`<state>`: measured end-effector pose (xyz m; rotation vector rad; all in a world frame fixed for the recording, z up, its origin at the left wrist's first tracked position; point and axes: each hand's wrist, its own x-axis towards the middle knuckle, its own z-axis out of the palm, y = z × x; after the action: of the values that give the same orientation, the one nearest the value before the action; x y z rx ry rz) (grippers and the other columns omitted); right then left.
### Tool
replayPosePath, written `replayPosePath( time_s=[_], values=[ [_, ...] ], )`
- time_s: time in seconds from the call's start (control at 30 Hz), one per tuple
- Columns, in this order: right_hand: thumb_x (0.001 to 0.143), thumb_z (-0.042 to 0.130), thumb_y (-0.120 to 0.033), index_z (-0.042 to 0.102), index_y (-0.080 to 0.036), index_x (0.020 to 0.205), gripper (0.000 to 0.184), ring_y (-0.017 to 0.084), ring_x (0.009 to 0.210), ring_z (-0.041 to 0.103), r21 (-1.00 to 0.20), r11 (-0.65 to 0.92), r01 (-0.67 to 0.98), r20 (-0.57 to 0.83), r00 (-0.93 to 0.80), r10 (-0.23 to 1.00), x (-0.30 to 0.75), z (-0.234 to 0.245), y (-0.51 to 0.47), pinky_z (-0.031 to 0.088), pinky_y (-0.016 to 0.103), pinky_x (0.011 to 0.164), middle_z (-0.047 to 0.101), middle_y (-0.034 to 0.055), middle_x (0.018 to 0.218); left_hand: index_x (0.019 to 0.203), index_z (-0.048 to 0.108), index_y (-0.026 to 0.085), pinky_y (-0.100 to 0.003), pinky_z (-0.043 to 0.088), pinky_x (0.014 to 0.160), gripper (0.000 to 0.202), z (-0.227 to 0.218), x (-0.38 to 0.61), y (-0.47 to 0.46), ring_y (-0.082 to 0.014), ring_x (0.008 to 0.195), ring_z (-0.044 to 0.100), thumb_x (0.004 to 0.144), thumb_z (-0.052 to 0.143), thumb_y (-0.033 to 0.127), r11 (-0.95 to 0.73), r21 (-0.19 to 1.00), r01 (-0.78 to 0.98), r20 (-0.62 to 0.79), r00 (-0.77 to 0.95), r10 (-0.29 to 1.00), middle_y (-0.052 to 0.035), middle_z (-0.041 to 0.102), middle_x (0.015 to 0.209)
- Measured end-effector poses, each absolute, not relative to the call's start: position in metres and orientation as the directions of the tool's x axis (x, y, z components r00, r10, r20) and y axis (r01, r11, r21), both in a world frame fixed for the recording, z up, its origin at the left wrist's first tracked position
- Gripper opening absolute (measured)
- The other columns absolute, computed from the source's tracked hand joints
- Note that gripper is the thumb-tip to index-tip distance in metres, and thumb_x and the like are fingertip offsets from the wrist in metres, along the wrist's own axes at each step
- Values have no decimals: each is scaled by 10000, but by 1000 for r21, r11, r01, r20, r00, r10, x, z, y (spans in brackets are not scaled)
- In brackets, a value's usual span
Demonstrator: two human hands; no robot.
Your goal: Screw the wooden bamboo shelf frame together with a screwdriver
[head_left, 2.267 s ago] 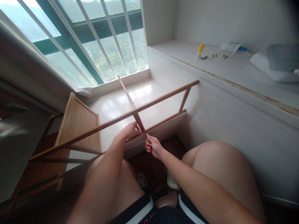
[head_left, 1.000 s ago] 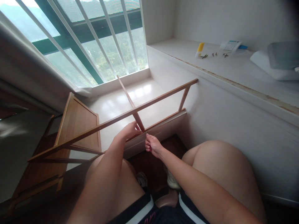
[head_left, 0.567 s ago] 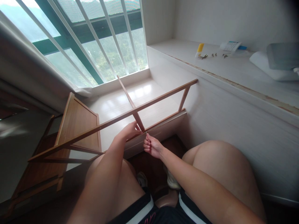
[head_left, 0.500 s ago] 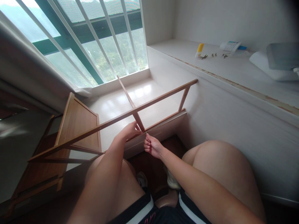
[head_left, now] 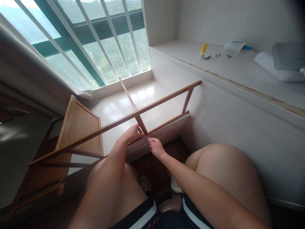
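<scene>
A brown wooden frame (head_left: 166, 99) of thin bars lies on its side across the white window platform (head_left: 124, 108), with a wooden panel (head_left: 78, 125) at its left end. My left hand (head_left: 130, 135) grips the frame where a cross bar meets the long bar. My right hand (head_left: 153, 147) is closed in a pinch on a thin metal tool (head_left: 148, 137) whose tip touches the same joint. Both forearms reach forward over my bare knees.
A raised white ledge (head_left: 238, 73) on the right carries a yellow-capped tube (head_left: 202, 51), several small screws (head_left: 218, 56), a folded paper (head_left: 234, 46) and a grey pillow (head_left: 283, 62). A barred window (head_left: 95, 41) and curtain (head_left: 30, 79) fill the left. Dark floor and shoes lie between my legs.
My right hand has turned slightly and shifted a little up toward the joint, still pinching the tool. The left hand and the frame have stayed in place.
</scene>
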<state>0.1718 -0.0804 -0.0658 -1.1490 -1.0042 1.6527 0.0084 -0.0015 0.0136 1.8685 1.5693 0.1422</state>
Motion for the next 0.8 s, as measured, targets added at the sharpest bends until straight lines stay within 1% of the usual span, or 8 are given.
replayPosePath(
  time_s=[0.1, 0.23, 0.37, 0.47, 0.53, 0.63, 0.7, 0.8],
  values=[
    [872, 467, -529, 363, -218, 564, 450, 111, 461, 317, -986, -166, 27, -168, -132, 977, 176, -64, -77, 203, 262, 473, 369, -39, 478, 980, 670, 212, -249, 460, 596, 355, 15, 9, -2, -174, 714, 636, 664, 724, 363, -23, 545, 838, -343, 248, 906, -34, 693, 929],
    [900, 454, -463, 369, -213, 556, 434, 128, 506, 318, -960, -45, 277, -70, -81, 994, 182, -59, -76, 188, 278, 527, 383, -25, 504, 978, 666, 215, -253, 460, 598, 357, 16, 9, -2, -174, 709, 636, 662, 727, 367, -23, 539, 842, -343, 245, 907, -31, 693, 925],
    [906, 473, -420, 399, -216, 567, 402, 139, 512, 306, -923, -8, 384, -48, -96, 994, 185, -59, -76, 163, 295, 549, 403, -12, 513, 963, 668, 220, -257, 459, 595, 342, 15, 9, -1, -173, 702, 634, 661, 728, 369, -35, 536, 843, -335, 250, 908, -23, 691, 912],
    [903, 482, -419, 414, -217, 574, 392, 140, 517, 303, -919, -10, 394, -49, -90, 995, 185, -61, -75, 155, 298, 552, 416, -9, 523, 961, 666, 218, -254, 457, 591, 344, 13, 8, -1, -172, 704, 635, 661, 729, 374, -29, 541, 841, -336, 248, 909, -26, 690, 915],
    [890, 502, -436, 413, -216, 567, 401, 135, 520, 311, -946, -27, 324, -58, -86, 995, 184, -64, -74, 161, 291, 545, 412, -13, 523, 964, 662, 217, -251, 452, 583, 352, 12, 7, 0, -171, 700, 635, 658, 731, 378, -22, 547, 837, -342, 248, 906, -29, 690, 917],
    [862, 517, -503, 388, -217, 580, 422, 119, 491, 314, -986, -163, 43, -167, -147, 975, 181, -65, -75, 185, 269, 505, 377, -36, 504, 974, 656, 218, -248, 444, 567, 364, 10, 6, 0, -169, 691, 633, 657, 730, 380, -18, 559, 829, -352, 257, 900, -29, 690, 920],
    [854, 497, -557, 367, -227, 630, 420, 105, 443, 301, -944, -297, -142, -259, -233, 937, 178, -64, -77, 195, 252, 459, 344, -63, 490, 986, 654, 216, -246, 438, 557, 372, 9, 6, 0, -166, 686, 632, 660, 727, 380, -16, 564, 825, -353, 259, 899, -31, 690, 929],
    [828, 540, -587, 334, -234, 678, 435, 85, 400, 290, -796, -470, -382, -330, -377, 866, 176, -61, -81, 196, 221, 409, 304, -95, 485, 991, 651, 208, -246, 434, 552, 382, 8, 5, 0, -163, 680, 629, 660, 724, 384, -15, 567, 824, -344, 253, 904, -35, 691, 934]
  ],
)
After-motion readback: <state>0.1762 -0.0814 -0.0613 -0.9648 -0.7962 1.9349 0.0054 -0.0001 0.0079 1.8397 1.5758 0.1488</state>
